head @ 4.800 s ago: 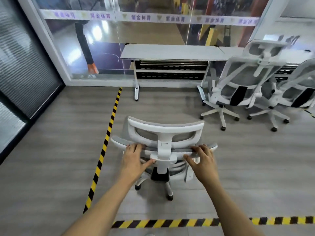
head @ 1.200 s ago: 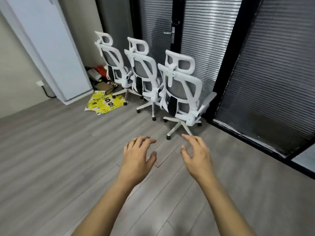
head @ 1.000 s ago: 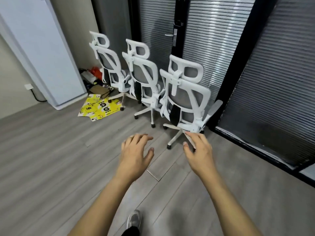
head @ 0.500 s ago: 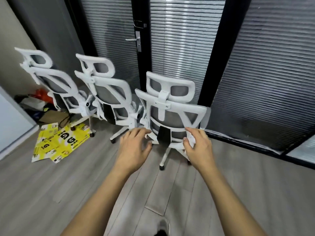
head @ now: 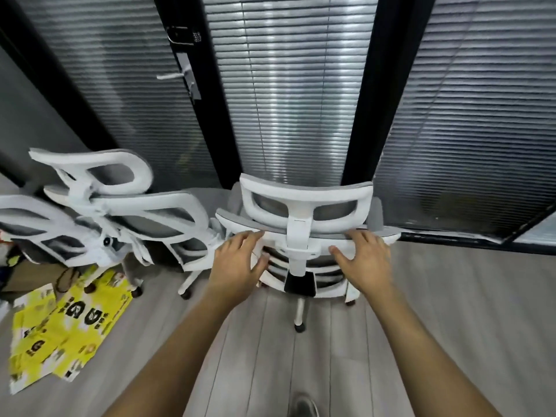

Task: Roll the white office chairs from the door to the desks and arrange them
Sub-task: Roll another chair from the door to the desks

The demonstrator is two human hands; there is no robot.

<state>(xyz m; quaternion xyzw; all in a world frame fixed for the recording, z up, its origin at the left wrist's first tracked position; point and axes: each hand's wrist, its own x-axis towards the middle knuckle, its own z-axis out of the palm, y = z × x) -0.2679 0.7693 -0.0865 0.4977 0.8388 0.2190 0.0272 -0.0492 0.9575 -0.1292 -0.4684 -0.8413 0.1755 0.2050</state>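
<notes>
The left hand (head: 237,263) and right hand (head: 365,261) rest spread-fingered, not clasping, on the nearest white office chair (head: 298,227) (its backrest's top edge).

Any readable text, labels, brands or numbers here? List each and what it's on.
No text reads cleanly.
yellow flattened cartons on the floor: bold black print, tilted and blurred, letters uncertain.
door lock keypad: a patch of dots, too small to read.
white chairs: no marking visible.
</notes>
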